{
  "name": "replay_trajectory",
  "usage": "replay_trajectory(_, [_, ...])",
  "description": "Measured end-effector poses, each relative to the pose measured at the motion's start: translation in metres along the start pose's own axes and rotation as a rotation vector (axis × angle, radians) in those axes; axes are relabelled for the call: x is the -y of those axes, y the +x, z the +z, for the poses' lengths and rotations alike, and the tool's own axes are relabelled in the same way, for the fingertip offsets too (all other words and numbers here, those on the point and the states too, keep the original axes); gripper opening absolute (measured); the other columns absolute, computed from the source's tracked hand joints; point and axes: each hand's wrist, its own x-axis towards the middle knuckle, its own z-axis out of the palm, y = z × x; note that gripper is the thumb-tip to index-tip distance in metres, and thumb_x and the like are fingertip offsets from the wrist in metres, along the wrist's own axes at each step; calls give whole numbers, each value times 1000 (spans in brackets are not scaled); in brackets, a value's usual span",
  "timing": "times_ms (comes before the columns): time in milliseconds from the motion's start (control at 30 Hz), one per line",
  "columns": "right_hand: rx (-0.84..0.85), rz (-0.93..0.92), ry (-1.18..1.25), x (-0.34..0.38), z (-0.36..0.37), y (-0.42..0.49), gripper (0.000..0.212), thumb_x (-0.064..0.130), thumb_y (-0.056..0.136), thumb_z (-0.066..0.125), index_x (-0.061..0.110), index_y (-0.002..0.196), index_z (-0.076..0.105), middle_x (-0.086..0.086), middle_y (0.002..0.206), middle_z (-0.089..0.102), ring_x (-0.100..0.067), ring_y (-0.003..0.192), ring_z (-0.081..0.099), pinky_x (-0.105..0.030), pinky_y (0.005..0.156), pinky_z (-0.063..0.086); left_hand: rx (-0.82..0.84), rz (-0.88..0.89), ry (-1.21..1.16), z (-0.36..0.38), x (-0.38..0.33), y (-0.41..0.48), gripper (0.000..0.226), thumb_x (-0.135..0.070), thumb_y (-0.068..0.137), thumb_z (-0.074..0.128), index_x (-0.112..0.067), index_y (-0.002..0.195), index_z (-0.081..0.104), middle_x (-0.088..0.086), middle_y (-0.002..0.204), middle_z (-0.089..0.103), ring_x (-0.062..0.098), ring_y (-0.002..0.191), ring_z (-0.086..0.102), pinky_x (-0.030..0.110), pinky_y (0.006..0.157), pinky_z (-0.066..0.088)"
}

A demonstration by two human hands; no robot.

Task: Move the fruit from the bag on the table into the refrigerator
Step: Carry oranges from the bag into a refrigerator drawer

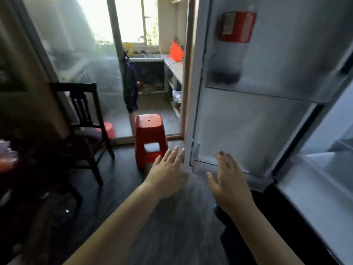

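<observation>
Bench [7,159] far left, blurred; bag and fruit not discernible. Stool [150,138] ahead. Left hand [168,173], right hand [229,180]: each grip spread, empty. Fridge door [248,121] open. Judgement: leave door wide, turn left to fetch fruit.

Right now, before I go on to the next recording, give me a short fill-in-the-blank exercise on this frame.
1. The refrigerator door stands ____.
2. The left hand and right hand hold ____; the fingers are spread.
3. The plastic stool on the floor is ____ in colour.
4. The bottle with the red label sits in the door's ____ shelf.

Missing words: open; nothing; red; upper
</observation>
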Motion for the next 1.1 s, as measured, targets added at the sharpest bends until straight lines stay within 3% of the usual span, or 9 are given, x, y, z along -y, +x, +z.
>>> replay_trajectory(133, [90, -203, 71, 92, 49, 50, 67, 35, 92, 53, 16, 148, 21, -6, 155, 22, -20, 144, 15, -30, 115, 8, -49, -212, 50, -35, 104, -22, 73, -53, 94, 36, -26, 150, 0, -2, 159, -2, 19, 146, -5, 43, 118, 3])
replay_trajectory(300, [152, -366, 86, 195, 111, 113, 68, 33, 88, 57, 14, 146, 28, -10, 152, 29, -25, 142, 23, -40, 116, 19, -98, -375, 117, -69, 220, -46, 71, -58, 93, 26, -26, 150, -2, 0, 159, -4, 19, 146, -6, 42, 117, 1])
replay_trajectory(367, [153, -409, 110, 237, 131, 132, 66, 30, 87, 58, 11, 145, 33, -11, 151, 32, -26, 141, 25, -36, 116, 16, -107, -432, 150, -79, 261, -57, 72, -62, 91, 19, -26, 150, -3, 0, 159, -5, 18, 146, -7, 41, 117, 0])
replay_trajectory(500, [174, -511, 198, 310, 172, 155, 65, 31, 91, 54, 16, 147, 24, -4, 155, 23, -18, 145, 14, -23, 111, 1, -93, -538, 134, -97, 331, -78, 68, -55, 96, 27, -26, 150, -4, -1, 159, -9, 18, 145, -11, 40, 116, -4])
replay_trajectory(933, [388, -864, 320, 456, 296, 229, 63, 29, 87, 59, 7, 142, 37, -14, 148, 37, -31, 140, 27, -35, 112, 18, -78, -952, 150, -111, 476, -114, 71, -55, 96, 24, -22, 150, -8, 1, 159, -9, 18, 145, -12, 42, 117, -2])
replay_trajectory(1100, [491, -981, 324, 483, 331, 285, 66, 36, 92, 52, 17, 148, 24, -5, 156, 21, -21, 145, 10, -37, 118, 16, -76, -1084, 151, -115, 513, -89, 72, -56, 96, 22, -21, 149, -11, 1, 158, -14, 18, 144, -16, 41, 117, -4])
